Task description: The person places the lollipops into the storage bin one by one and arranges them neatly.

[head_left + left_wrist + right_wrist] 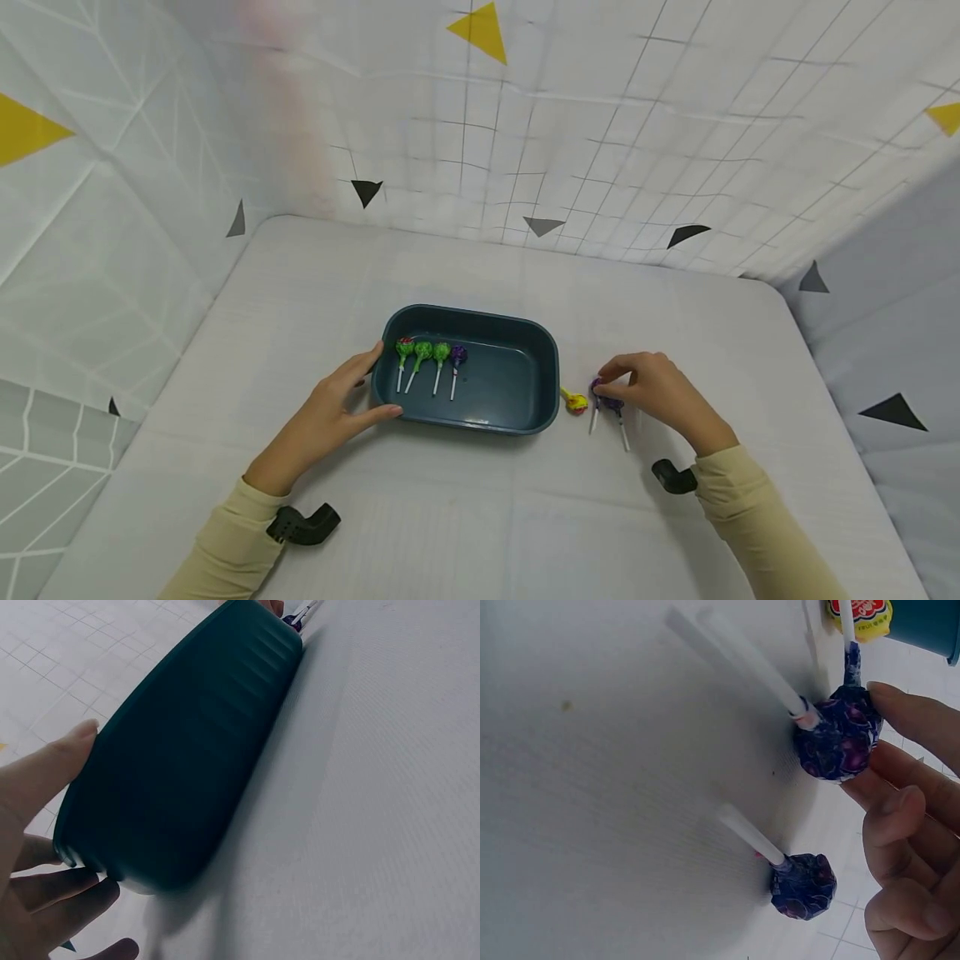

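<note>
A dark teal tray (pixel 517 430) lies on the white table. My left hand (pixel 330 417) holds its left end, thumb at the near rim and fingers round the left corner. Inside, at the left, three green lollipops (pixel 423 352) and a purple one (pixel 458 356) lie in a row, sticks towards me. Right of the tray, my right hand (pixel 652 390) pinches a purple lollipop (pixel 861 712) by its head between thumb and fingers. A second purple lollipop head (pixel 825 754) overlaps it in the right wrist view. Another purple lollipop (pixel 802 886) lies beside them, under the curled fingers.
A yellow lollipop (pixel 576 403) lies by the tray's right wall. White sheets with grid lines and coloured triangles rise behind and at both sides of the table (pixel 450 517). Black wrist devices (pixel 303 525) sit at both sleeves.
</note>
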